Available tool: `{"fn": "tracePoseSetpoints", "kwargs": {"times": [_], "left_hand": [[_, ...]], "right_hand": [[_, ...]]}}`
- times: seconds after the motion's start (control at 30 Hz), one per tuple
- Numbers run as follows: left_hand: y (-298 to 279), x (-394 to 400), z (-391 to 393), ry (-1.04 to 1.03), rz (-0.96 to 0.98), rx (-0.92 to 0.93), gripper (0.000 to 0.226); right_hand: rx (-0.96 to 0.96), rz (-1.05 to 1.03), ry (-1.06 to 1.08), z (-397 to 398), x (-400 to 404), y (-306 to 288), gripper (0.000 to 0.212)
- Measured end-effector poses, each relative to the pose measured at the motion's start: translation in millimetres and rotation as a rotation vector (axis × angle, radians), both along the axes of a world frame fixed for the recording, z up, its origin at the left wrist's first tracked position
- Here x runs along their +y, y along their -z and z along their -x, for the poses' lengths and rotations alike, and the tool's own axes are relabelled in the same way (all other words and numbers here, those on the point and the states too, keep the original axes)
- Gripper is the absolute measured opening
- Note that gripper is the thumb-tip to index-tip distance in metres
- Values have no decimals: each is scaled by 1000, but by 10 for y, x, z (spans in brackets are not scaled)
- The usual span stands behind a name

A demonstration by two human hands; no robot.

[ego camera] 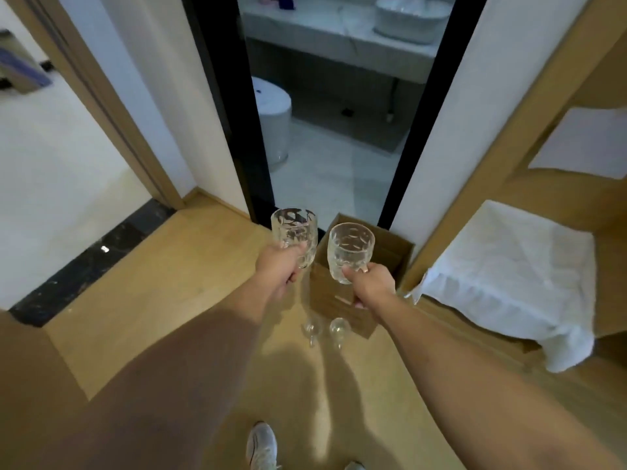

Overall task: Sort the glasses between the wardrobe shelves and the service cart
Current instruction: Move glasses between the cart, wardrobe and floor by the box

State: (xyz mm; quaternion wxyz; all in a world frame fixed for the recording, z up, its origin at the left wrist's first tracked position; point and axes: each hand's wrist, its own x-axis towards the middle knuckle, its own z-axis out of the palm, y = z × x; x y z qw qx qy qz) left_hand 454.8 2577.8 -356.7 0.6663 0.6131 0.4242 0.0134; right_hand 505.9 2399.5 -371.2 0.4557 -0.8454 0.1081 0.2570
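Carrying two glasses, neither shelved nor carted yet.
Left hand (pixel 276 266) grips one glass (pixel 294 237); right hand (pixel 371 283) grips another (pixel 349 252); two more (pixel 325 329) wait on the floor.

Both my arms stretched fwd toward frame center, left hand (pixel 279 264) fingers curled in a grip, right hand (pixel 372 284) same, wrists level, forearms bare, hands side by side.

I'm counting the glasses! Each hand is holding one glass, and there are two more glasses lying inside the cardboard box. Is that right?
Not quite. The left hand and right hand each hold a glass, but the two other glasses are on the wooden floor just in front of the cardboard box, not inside it. The head view shows this.
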Motion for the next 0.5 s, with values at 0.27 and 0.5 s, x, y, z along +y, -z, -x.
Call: {"fn": "tracePoseSetpoints", "kwargs": {"times": [0.27,0.5], "left_hand": [[-1278,-614,-656,272,-107,-269,49],[-1852,-1474,-1191,626,-66,-419,23]], "right_hand": [[-214,-87,147,-339,-709,-1252,61],[-336,-176,492,-128,-1579,-1872,47]]}}
